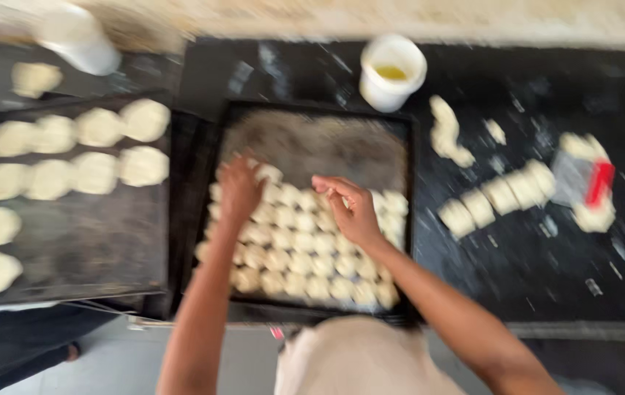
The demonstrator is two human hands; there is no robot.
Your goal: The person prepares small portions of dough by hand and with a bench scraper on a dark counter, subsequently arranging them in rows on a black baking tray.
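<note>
A dark baking tray (320, 121) in front of me holds several rows of small pale dough pieces (298, 256) in its near half. My left hand (239, 189) rests on the far left row of pieces, fingers curled down onto one. My right hand (353, 208) hovers over the far right part of the rows, fingers bent; the blur hides whether it holds a piece.
A second dark tray (85, 241) at left carries larger flat dough rounds (96, 150). A white cup (391, 72) with yellow liquid stands behind the middle tray. Cut dough pieces (499, 194) and a red-handled scraper (592, 181) lie on the black floured counter at right. Another white container (78, 36) stands far left.
</note>
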